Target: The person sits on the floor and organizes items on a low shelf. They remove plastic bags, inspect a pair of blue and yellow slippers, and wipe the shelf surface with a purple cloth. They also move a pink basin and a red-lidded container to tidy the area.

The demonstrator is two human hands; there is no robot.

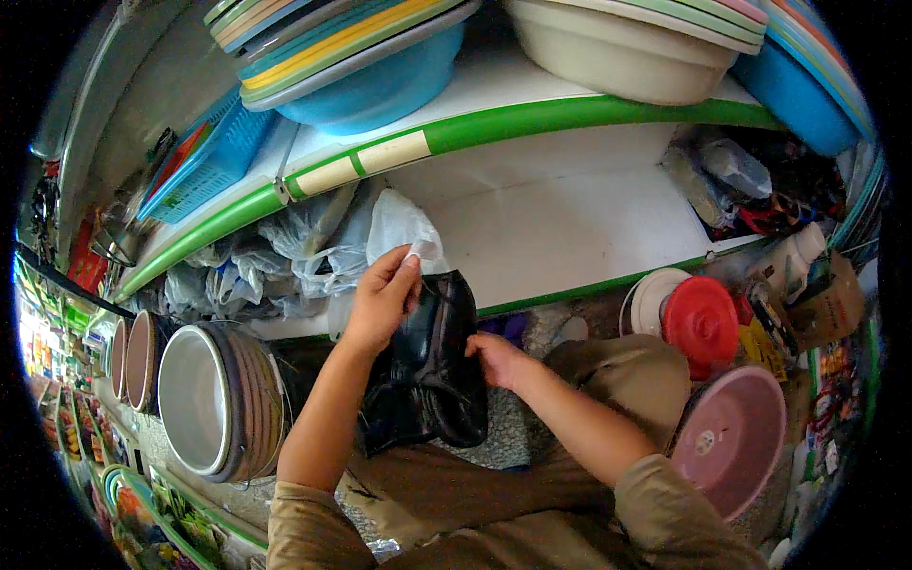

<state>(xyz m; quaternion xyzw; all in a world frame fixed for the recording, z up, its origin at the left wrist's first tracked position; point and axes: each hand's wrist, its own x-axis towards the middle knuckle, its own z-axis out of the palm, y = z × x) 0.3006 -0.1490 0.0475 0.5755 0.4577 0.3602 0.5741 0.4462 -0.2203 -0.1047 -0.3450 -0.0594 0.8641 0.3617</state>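
Closest in, the brown trousers (446,494) are filling the bottom of the view, the lower edge cutting them off. Just beyond, the glossy black boots (432,356) are standing in front of the person, between the two hands, their folds running together so that one is hard to tell from the other. The left hand (385,296) is pinching a whitish plastic bag (403,226) right at the boot tops, and the bag's lower end is disappearing behind fingers and boot. The right hand (498,361) is touching the boots' right side; its fingertips are tucking out of sight, so I can't tell whether it is gripping.

Out to the right, a pink basin (746,432) is tilting beside the knee, a red lid (701,328) showing behind it. Over on the left, nested buckets (195,404) are lying with their mouths facing us, the inner ones mostly hidden. Farther back, bagged goods (252,275) are crowding the lower shelf (560,218), their contents blurring through crumpled plastic. Above, the blue basin stack (380,90) and the cream basin stack (617,52) are running off the top edge.
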